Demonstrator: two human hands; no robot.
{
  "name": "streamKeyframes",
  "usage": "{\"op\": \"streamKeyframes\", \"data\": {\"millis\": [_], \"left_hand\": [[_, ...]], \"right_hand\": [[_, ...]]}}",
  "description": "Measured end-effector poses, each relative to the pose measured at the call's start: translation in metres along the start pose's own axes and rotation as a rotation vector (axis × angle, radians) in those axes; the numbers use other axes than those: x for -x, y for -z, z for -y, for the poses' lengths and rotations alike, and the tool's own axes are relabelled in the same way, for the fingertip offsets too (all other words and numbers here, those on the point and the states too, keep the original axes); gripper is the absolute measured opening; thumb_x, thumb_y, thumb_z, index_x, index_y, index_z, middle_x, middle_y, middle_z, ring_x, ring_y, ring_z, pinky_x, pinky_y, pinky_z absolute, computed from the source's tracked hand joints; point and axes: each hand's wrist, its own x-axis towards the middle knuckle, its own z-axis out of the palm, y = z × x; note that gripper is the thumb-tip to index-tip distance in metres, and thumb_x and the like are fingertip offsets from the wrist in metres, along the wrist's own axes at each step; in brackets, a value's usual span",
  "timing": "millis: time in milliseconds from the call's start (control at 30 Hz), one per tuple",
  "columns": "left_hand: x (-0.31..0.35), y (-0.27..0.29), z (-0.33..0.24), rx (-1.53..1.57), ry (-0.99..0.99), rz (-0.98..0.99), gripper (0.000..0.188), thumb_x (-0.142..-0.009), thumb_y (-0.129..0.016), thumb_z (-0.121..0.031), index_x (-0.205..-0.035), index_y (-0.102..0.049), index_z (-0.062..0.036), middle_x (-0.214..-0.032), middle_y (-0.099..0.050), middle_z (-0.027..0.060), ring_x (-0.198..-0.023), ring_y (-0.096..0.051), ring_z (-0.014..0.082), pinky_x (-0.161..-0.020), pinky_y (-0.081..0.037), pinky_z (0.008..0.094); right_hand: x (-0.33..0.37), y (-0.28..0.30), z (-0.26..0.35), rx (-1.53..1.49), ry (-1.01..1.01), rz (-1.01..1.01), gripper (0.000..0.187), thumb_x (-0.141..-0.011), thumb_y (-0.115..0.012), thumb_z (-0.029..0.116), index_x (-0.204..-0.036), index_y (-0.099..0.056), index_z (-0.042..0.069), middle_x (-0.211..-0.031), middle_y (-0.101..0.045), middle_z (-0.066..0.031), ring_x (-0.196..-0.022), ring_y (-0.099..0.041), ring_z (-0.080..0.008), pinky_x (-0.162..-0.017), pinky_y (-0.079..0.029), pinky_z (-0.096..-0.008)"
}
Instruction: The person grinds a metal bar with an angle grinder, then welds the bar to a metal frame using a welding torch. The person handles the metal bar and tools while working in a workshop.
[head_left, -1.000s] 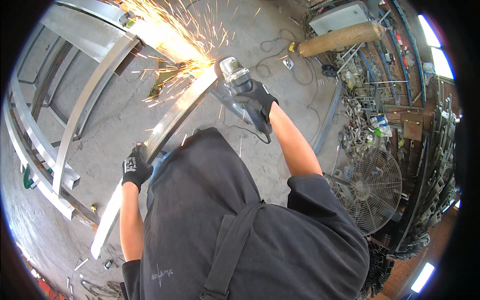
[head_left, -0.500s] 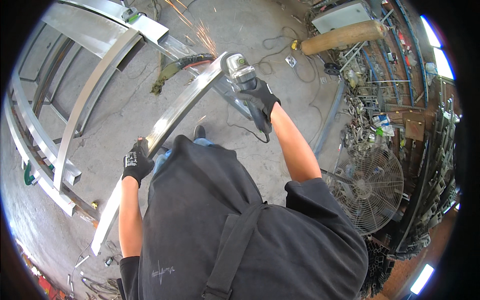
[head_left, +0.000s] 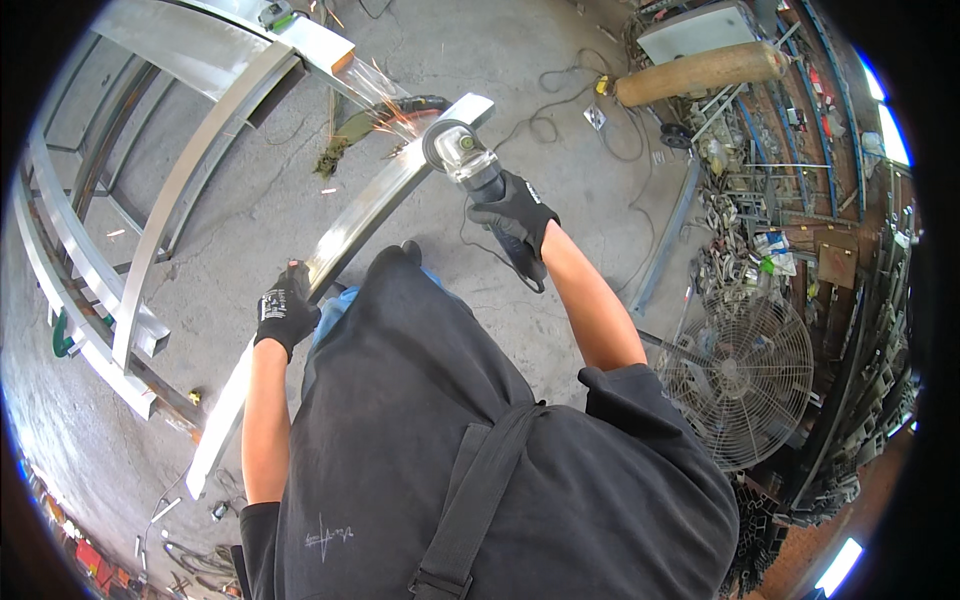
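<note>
**A:** Here we are above the concrete floor (head_left: 560, 130), looking down. Right hand (head_left: 515, 212), black glove, wrapped tight round the body of an angle grinder (head_left: 470, 165) at about one o'clock from the person's chest.

**B:** And the disc end?

**A:** Sitting against the far stretch of a long curved metal bar (head_left: 355, 225), near its top end at twelve o'clock. A few orange sparks (head_left: 385, 105) scatter off towards eleven.

**B:** Where's the bar running?

**A:** From twelve o'clock it sweeps down past the black apron (head_left: 460, 440) to seven o'clock, low left. The left hand (head_left: 285, 312), gloved too, is closed on the bar's edge at nine o'clock, fingers curled over it.

**B:** So both hands are full.

**A:** Both full: grinder in the right, bar in the left. A dark cable (head_left: 520, 115) trails across the floor beyond the grinder towards one o'clock.

**B:** What else is around?

**A:** A big curved steel frame (head_left: 150, 230) fills the ten o'clock side, well apart from the left hand. At four o'clock, a round wire-guarded fan (head_left: 745, 380). Up at one o'clock, a tan cylinder (head_left: 700, 72) lies on its side, with a heap of metal scrap (head_left: 740, 240) at three o'clock beside it.
</note>
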Motion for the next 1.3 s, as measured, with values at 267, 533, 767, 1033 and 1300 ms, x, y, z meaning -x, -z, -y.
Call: {"op": "streamKeyframes", "data": {"millis": [267,533,767,1033,1300], "left_hand": [[0.004,0.005,-0.007,0.005,0.022,-0.014,0.073,-0.077,-0.059,-0.021,-0.147,-0.044,-0.0048,-0.131,-0.062,0.0227,-0.118,-0.063,0.0372,-0.1,-0.051,0.0436],[0.002,0.002,-0.004,-0.002,0.042,-0.042,0.075,-0.077,-0.06,-0.02,-0.149,-0.042,-0.0033,-0.126,-0.064,0.0244,-0.111,-0.066,0.0384,-0.096,-0.053,0.0452],[0.005,-0.003,-0.005,-0.085,0.028,-0.064,0.077,-0.077,-0.062,-0.02,-0.148,-0.042,-0.0005,-0.13,-0.06,0.0238,-0.111,-0.065,0.0375,-0.095,-0.053,0.0464],[0.009,-0.013,-0.003,-0.085,0.024,-0.099,0.072,-0.078,-0.062,-0.02,-0.145,-0.044,-0.0014,-0.134,-0.058,0.0246,-0.113,-0.064,0.0385,-0.096,-0.052,0.0467],[0.014,-0.02,-0.005,-0.075,0.0,-0.193,0.062,-0.08,-0.061,-0.019,-0.139,-0.049,-0.0037,-0.13,-0.06,0.0243,-0.11,-0.064,0.0402,-0.093,-0.052,0.0488]], "right_hand": [[-0.007,0.003,0.0,-0.013,0.042,-0.092,0.057,-0.067,-0.086,0.02,-0.117,-0.064,0.004,-0.097,-0.07,-0.0088,-0.082,-0.066,-0.0188,-0.076,-0.055,-0.0339],[-0.014,0.018,0.008,0.171,0.085,-0.156,0.057,-0.069,-0.087,0.03,-0.117,-0.068,0.005,-0.103,-0.072,-0.0071,-0.092,-0.067,-0.016,-0.085,-0.054,-0.0337],[-0.015,0.004,0.0,0.168,0.064,-0.034,0.068,-0.06,-0.086,0.034,-0.118,-0.064,0.004,-0.105,-0.071,-0.0137,-0.096,-0.068,-0.0283,-0.089,-0.053,-0.0391],[-0.051,0.043,0.0,0.156,0.029,-0.201,0.067,-0.06,-0.087,0.037,-0.115,-0.067,0.004,-0.102,-0.072,-0.0138,-0.095,-0.069,-0.0269,-0.088,-0.053,-0.0378],[-0.049,0.052,-0.012,0.251,0.059,-0.177,0.07,-0.06,-0.087,0.041,-0.117,-0.067,0.005,-0.108,-0.072,-0.0156,-0.101,-0.068,-0.03,-0.091,-0.052,-0.0398]]}}
